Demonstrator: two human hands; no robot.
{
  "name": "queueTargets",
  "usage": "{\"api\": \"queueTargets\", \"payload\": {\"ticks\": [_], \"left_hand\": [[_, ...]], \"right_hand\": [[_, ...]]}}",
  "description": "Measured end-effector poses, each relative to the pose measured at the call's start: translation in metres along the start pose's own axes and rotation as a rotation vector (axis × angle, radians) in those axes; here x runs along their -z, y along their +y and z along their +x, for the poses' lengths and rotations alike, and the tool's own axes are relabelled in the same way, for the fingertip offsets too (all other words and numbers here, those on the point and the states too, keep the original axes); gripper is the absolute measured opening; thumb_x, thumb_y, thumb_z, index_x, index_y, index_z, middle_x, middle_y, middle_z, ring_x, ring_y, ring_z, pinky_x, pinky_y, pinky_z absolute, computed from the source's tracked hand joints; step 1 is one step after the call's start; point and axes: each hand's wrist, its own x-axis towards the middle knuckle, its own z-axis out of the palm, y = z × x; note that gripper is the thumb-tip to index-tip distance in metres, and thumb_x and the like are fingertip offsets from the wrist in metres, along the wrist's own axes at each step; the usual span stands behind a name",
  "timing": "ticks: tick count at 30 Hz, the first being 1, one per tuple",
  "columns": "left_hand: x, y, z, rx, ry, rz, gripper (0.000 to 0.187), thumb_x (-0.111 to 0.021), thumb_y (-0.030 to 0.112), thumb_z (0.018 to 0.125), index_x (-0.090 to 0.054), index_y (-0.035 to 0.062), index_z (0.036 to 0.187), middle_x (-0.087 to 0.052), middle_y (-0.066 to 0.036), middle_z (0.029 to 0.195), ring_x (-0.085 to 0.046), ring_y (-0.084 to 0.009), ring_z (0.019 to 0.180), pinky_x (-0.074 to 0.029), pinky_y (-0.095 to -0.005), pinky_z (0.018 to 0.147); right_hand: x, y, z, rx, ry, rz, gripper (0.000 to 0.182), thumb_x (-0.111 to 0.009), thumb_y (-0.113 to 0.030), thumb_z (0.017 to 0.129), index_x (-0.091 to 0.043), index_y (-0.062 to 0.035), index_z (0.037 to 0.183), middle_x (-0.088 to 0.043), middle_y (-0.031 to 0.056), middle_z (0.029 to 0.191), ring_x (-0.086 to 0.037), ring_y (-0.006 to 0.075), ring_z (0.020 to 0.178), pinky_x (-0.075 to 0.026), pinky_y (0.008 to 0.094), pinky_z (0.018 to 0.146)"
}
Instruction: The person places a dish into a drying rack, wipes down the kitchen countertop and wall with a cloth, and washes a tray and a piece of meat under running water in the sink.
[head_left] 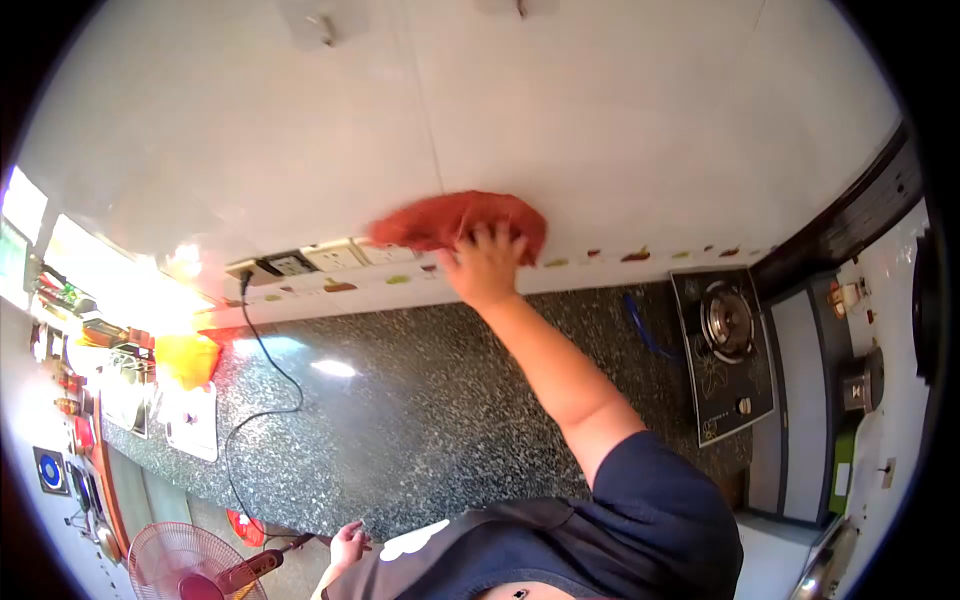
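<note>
My right hand (487, 268) is stretched forward, its fingers spread over a red cloth (455, 218) and pressing it flat against the white tiled wall (600, 130). The cloth lies just above a band of small printed pictures and beside a row of wall sockets (335, 257). Part of it is covered by my fingers. Down by the front edge of the dark speckled countertop (420, 400), my left hand (350, 545) hangs close to my body with its fingers curled in. Nothing shows in it.
A black cable (298, 392) runs from a socket across the counter. To the right are a gas stove (730, 340) and a blue strip (640, 325). A sink (192, 420) and an orange bag (187, 358) are on the left. A fan (195, 562) stands below left.
</note>
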Motion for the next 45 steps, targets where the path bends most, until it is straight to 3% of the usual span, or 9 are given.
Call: {"api": "queueTargets", "payload": {"ticks": [3,7,12,20,26,29,32,38,45], "left_hand": [[0.017,-0.022,0.003,-0.078,-0.004,0.014,0.036,-0.058,0.007,0.096,-0.056,0.0039,0.132,-0.070,-0.009,0.086,-0.068,-0.0153,0.074,-0.057,-0.0288,0.065],[0.043,-0.087,0.031,-0.102,0.047,0.180,0.036,-0.062,0.007,0.093,-0.058,0.0015,0.128,-0.071,-0.010,0.087,-0.068,-0.0136,0.077,-0.056,-0.0279,0.067],[0.037,-0.081,0.038,-0.049,-0.003,0.037,0.037,-0.063,0.008,0.092,-0.059,0.0012,0.128,-0.071,-0.010,0.088,-0.069,-0.0133,0.077,-0.057,-0.0281,0.068],[0.016,-0.074,0.038,-0.077,-0.013,-0.043,0.038,-0.064,0.009,0.091,-0.059,0.0006,0.127,-0.072,-0.010,0.090,-0.069,-0.0128,0.077,-0.057,-0.0285,0.069],[0.011,-0.063,0.024,-0.164,0.052,-0.130,0.038,-0.065,0.010,0.090,-0.059,0.0002,0.127,-0.073,-0.010,0.091,-0.069,-0.0125,0.077,-0.057,-0.0288,0.070],[0.015,-0.065,0.013,-0.219,0.103,-0.207,0.039,-0.065,0.010,0.090,-0.060,0.0000,0.127,-0.073,-0.010,0.091,-0.069,-0.0123,0.077,-0.057,-0.0289,0.070],[0.022,-0.105,0.028,-0.156,0.079,-0.044,0.046,-0.059,0.022,0.098,-0.049,0.0010,0.138,-0.067,-0.009,0.114,-0.065,-0.0162,0.097,-0.053,-0.0330,0.087],[0.006,-0.124,0.022,-0.240,0.243,-0.157,0.036,-0.063,0.014,0.093,-0.061,0.0021,0.127,-0.071,-0.011,0.104,-0.067,-0.0154,0.090,-0.054,-0.0298,0.079],[0.010,-0.107,-0.031,-0.062,0.266,-0.346,0.037,-0.060,0.008,0.095,-0.057,0.0020,0.131,-0.071,-0.009,0.094,-0.067,-0.0131,0.082,-0.054,-0.0272,0.073]], "right_hand": [[0.103,0.014,0.094,-0.096,-0.042,0.912,0.041,-0.069,-0.037,0.084,-0.062,-0.0023,0.105,-0.064,0.0204,0.105,-0.062,0.0347,0.099,-0.050,0.0487,0.087],[0.174,0.120,0.183,-0.295,0.691,-0.155,0.068,-0.056,-0.051,0.092,-0.045,-0.0087,0.144,-0.047,0.0237,0.143,-0.043,0.0438,0.133,-0.035,0.0619,0.104],[0.115,0.104,0.188,-0.493,0.510,-1.000,0.056,-0.048,-0.044,0.095,-0.051,-0.0081,0.138,-0.042,0.0186,0.147,-0.025,0.0504,0.140,-0.020,0.0704,0.110],[0.085,-0.007,0.140,0.424,0.282,-0.191,0.038,-0.065,-0.033,0.087,-0.065,-0.0152,0.121,-0.062,0.0146,0.119,-0.057,0.0382,0.112,-0.044,0.0495,0.096],[0.100,-0.042,0.170,-0.041,-0.106,0.063,0.029,-0.060,-0.028,0.091,-0.066,-0.0090,0.113,-0.066,0.0215,0.088,-0.064,0.0398,0.089,-0.049,0.0483,0.087],[0.095,-0.052,0.147,0.496,0.107,0.247,0.026,-0.057,-0.021,0.093,-0.066,-0.0020,0.107,-0.069,0.0157,0.083,-0.067,0.0307,0.077,-0.053,0.0376,0.077],[0.112,-0.099,0.156,0.309,-0.615,1.216,0.018,-0.052,-0.008,0.087,-0.067,0.0002,0.092,-0.067,0.0134,0.077,-0.066,0.0225,0.073,-0.052,0.0327,0.067],[0.062,-0.207,0.289,0.978,0.106,-0.030,0.019,-0.056,-0.023,0.087,-0.072,-0.0125,0.085,-0.072,0.0104,0.085,-0.069,0.0277,0.078,-0.053,0.0456,0.070],[0.052,-0.313,0.312,0.599,0.589,-0.182,0.049,-0.056,-0.036,0.093,-0.054,-0.0174,0.138,-0.041,0.0046,0.152,-0.030,0.0395,0.142,-0.021,0.0617,0.114]]}}
